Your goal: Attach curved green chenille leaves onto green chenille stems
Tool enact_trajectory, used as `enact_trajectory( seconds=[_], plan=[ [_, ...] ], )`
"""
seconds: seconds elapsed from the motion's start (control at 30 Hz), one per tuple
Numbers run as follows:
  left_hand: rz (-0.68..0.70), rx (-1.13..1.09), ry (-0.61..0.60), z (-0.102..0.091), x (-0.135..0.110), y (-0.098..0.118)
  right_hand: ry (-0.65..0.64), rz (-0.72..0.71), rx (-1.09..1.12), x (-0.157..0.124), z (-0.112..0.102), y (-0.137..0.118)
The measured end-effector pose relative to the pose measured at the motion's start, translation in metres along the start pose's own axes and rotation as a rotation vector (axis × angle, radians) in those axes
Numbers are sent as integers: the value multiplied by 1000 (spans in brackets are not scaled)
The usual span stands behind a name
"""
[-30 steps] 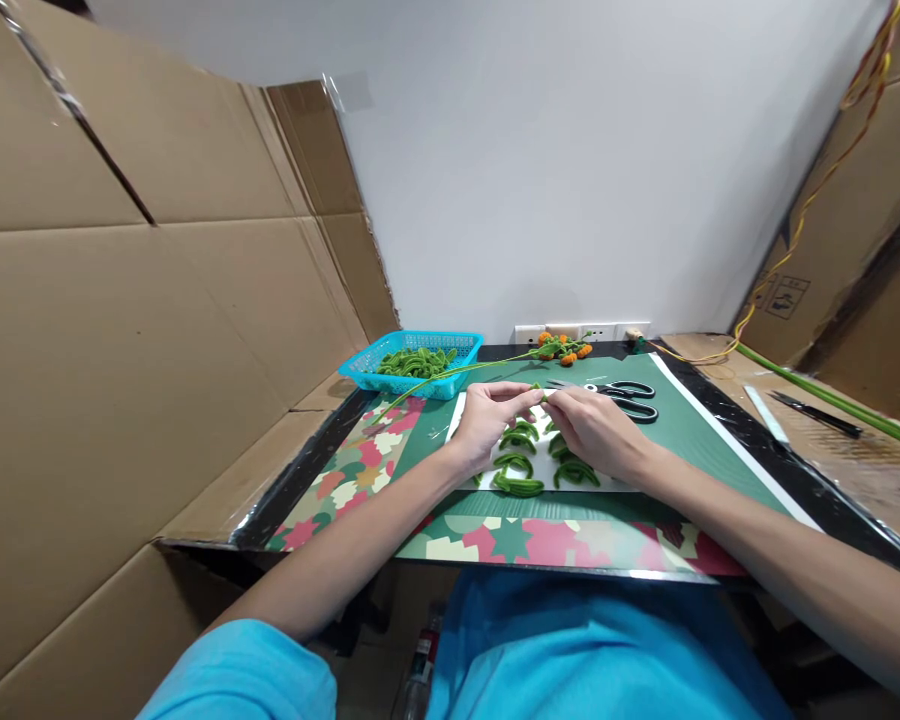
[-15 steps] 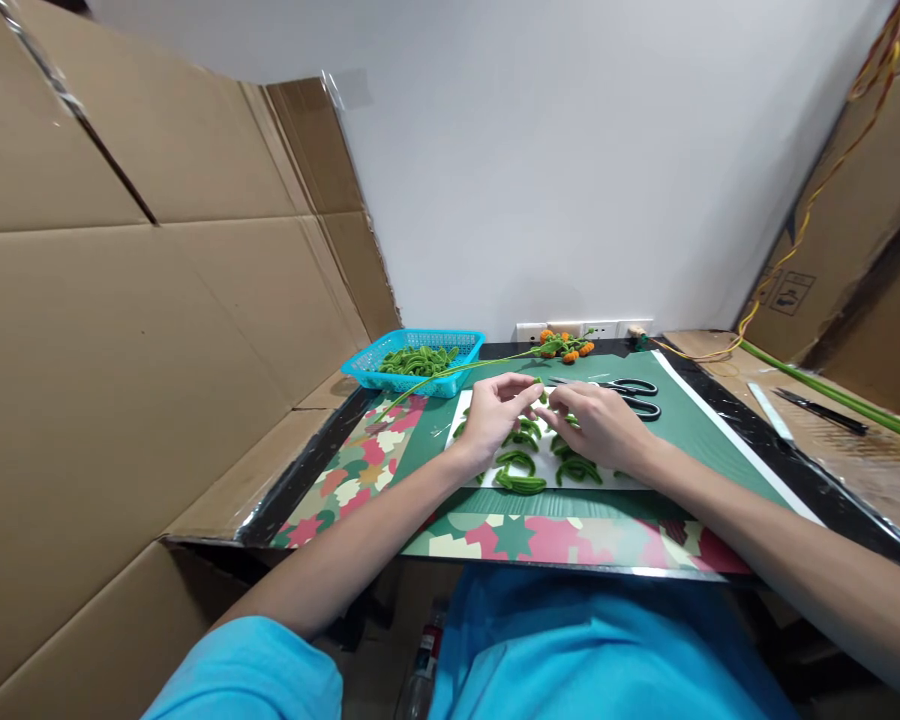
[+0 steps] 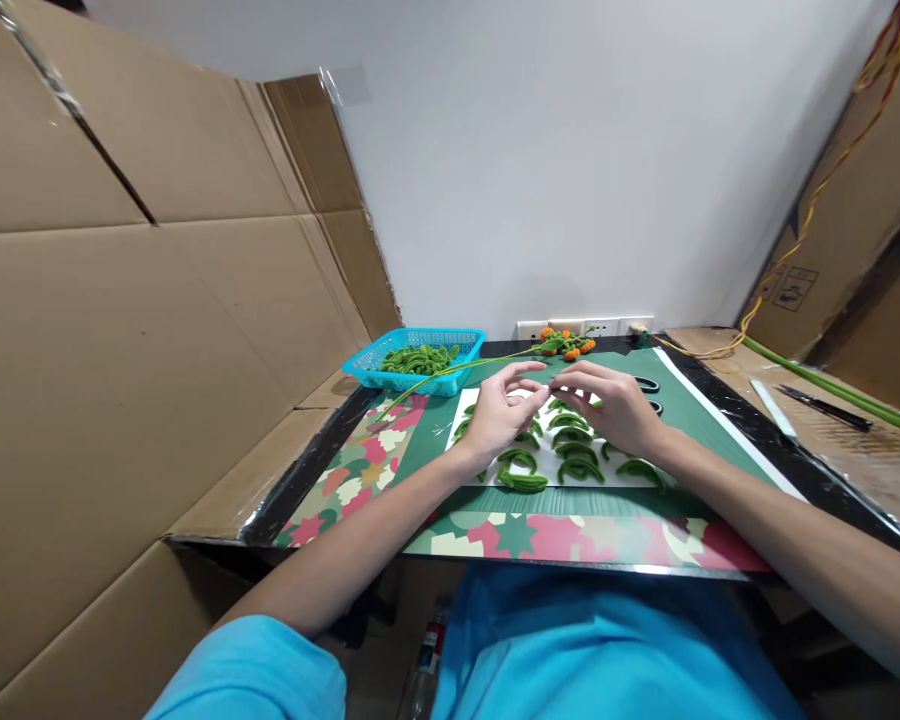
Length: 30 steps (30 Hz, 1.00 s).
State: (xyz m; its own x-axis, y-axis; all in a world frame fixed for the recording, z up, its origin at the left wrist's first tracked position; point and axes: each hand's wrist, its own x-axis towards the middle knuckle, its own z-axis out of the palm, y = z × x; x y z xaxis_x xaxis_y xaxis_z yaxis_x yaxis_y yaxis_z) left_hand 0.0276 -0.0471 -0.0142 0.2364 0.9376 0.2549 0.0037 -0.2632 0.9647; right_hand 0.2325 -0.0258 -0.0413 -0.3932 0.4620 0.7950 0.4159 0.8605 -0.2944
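Observation:
My left hand (image 3: 504,412) and my right hand (image 3: 616,412) hover close together over a white sheet (image 3: 477,403) on the green mat (image 3: 690,425). Their fingertips almost meet, with the fingers loosely spread and nothing visible between them. Several curved green fuzzy pieces (image 3: 522,483) lie in rows on the sheet, below and between both hands. Black scissors (image 3: 649,385) lie just behind my right hand, mostly hidden by it.
A blue basket (image 3: 390,365) of green pieces stands at the back left. A long green stem with orange blooms (image 3: 567,346) lies along the back. To the right lie a black knife (image 3: 826,409), a white strip (image 3: 772,411) and green rods (image 3: 840,398). Cardboard walls enclose both sides.
A second ago both hands pinched a small green piece between their fingertips. The fingers have since parted and lifted slightly, and more green pieces show on the sheet under my right hand.

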Motion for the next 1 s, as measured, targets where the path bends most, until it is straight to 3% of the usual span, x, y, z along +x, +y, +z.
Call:
enact_trajectory(
  seconds=[0.23, 0.63, 0.83, 1.0],
  plan=[
    [-27, -15, 28, -4, 0, -1, 96, 96, 123, 5, -4, -8],
    [185, 163, 117, 0, -4, 1, 102, 600, 640, 6, 5, -20],
    [208, 169, 144, 1, -5, -1, 136, 550, 553, 3, 7, -23],
    [90, 88, 118, 2, -2, -2, 180, 519, 571, 2, 9, -20]
  ],
)
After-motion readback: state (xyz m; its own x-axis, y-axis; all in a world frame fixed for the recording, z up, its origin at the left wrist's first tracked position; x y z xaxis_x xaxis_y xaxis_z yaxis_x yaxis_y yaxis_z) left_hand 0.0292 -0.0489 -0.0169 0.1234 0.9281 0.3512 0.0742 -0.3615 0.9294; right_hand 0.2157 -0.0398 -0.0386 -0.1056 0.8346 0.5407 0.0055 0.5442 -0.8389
